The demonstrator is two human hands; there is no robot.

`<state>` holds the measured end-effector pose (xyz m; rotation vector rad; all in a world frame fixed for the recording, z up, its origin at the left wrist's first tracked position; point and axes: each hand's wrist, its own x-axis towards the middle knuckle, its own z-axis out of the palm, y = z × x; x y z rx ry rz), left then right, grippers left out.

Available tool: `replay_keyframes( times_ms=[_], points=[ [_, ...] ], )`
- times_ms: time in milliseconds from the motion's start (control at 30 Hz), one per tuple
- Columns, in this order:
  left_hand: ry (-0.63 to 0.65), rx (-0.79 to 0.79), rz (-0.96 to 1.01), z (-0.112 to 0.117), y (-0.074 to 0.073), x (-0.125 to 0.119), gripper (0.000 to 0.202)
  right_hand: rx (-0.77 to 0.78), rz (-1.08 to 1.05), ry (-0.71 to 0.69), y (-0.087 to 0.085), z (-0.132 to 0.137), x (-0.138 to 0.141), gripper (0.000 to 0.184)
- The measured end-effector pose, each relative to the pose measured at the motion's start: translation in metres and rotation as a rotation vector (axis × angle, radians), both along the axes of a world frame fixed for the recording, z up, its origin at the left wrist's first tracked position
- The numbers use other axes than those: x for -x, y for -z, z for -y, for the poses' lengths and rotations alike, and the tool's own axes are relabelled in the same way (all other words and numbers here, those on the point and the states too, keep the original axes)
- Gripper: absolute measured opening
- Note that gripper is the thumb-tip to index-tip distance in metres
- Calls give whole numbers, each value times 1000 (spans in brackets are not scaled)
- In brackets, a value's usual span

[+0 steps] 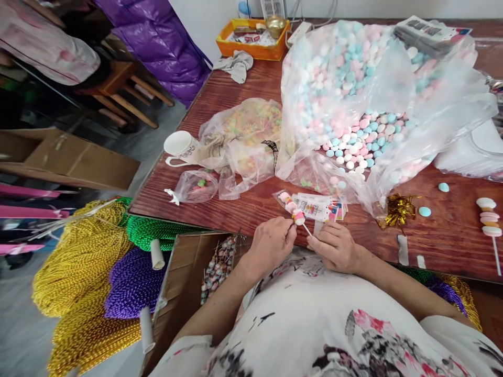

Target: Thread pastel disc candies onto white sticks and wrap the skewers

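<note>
A candy lollipop [298, 217] with stacked pink and white pieces lies tilted between my hands, its top end inside a small clear wrapper. My left hand [273, 241] is closed at the lollipop's side, fingertips pinching beside the candy. The fingers of my right hand [334, 245] close around the lower end of the white stick. Just beyond them, a small pile of printed cards [318, 207] rests on the table. A gold tinsel tie [400, 210] sits right of my right hand. Another stacked lollipop [489, 217] lies at the far right, unwrapped.
A large clear bag [314, 78] of pastel candies spreads over the table [168, 193]. Left of it are a bag of gummy-like pieces [243, 125] and a white mug [181, 144]. A cardboard box [176, 283] with wrapped lollipops stands below. A person sits at upper left.
</note>
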<state>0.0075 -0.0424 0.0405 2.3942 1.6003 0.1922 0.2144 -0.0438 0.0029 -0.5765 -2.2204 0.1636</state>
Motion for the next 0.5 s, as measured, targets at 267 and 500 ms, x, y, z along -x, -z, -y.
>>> replay_keyframes(
  times_ms=[267, 500],
  points=[
    [-4, -11, -76, 7, -1, -5, 26, 20, -15, -43, 1, 6, 3, 23],
    [-54, 1, -143, 9, -1, -10, 19, 66, -55, -45, 5, 11, 7, 23]
  ],
)
